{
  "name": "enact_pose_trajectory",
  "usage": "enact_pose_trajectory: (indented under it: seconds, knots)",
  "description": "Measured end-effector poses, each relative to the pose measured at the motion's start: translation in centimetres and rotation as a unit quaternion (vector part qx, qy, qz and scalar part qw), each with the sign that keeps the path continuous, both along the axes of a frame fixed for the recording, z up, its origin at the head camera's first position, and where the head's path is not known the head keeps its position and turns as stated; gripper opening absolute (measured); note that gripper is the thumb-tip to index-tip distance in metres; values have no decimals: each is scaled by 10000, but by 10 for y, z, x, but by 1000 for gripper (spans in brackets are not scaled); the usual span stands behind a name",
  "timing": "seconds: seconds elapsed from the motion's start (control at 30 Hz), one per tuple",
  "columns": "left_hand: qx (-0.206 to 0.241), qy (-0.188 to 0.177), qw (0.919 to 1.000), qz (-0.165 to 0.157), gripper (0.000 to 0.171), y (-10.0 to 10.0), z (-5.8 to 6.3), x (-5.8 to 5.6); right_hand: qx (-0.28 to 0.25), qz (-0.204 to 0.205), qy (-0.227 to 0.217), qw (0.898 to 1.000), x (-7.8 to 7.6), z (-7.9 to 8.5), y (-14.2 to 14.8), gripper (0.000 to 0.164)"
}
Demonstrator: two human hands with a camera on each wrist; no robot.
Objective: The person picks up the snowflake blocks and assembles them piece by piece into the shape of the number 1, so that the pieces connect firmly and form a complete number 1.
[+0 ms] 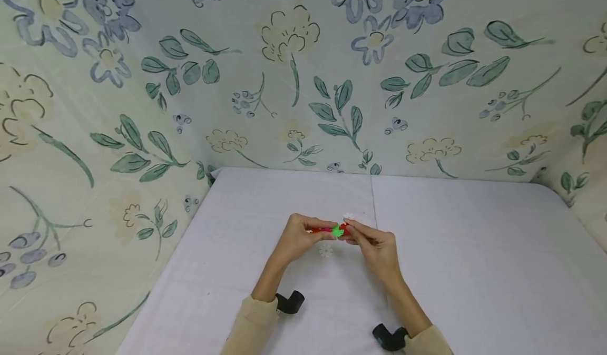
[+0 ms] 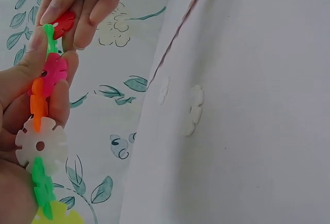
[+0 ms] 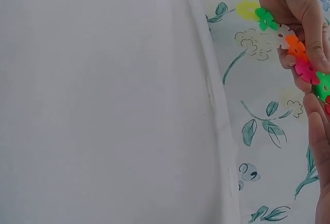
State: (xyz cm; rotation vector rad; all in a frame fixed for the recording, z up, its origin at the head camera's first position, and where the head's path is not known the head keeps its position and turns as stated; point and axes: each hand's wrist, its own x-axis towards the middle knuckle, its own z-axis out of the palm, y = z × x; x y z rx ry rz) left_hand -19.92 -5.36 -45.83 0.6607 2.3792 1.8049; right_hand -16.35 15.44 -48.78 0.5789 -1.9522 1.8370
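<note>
My left hand [image 1: 299, 237] grips a chain of notched plastic snowflake discs [image 2: 54, 74] joined edge to edge. In the left wrist view the chain runs down past the palm: green, pink, orange, a white disc [image 2: 49, 144], another green, and a yellow disc [image 2: 59, 216] at the lower end. My right hand [image 1: 381, 247] pinches a red disc [image 2: 64, 24] at the chain's upper end, against the green disc [image 2: 50, 37]. Whether the red disc's slot is fully in the green one cannot be told. Both hands meet above the table.
On the white-covered table [image 1: 474, 249] a white disc [image 1: 326, 250] lies below the hands, and a second white disc [image 1: 348, 216] lies just behind them. Floral cloth [image 1: 303, 91] hangs behind and at the sides. Black wrist mounts [image 1: 290, 302] sit by the sleeves.
</note>
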Motion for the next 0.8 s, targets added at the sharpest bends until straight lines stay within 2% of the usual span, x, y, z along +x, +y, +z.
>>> enact_pose_trajectory:
  seconds: [0.23,0.4,0.57,0.73,0.8]
  knots:
    - [-62,-74,9998,-149,24,-5,1,-2,256,121,-266,9992,1,4,3,28]
    - [-312,-123,9991,-274,24,-9,2,-3,227,318,-441,9983,1,1,3,26]
    - [-725,-16,9968,-345,26,-12,4,-3,216,390,-722,9964,0,-4,1,23]
    - [-922,73,9944,-506,32,-9,1,-3,163,319,-1100,9933,-1,-5,0,24]
    - [-997,237,9935,-499,36,-6,-1,-2,141,306,-1246,9916,-1,-5,-1,25]
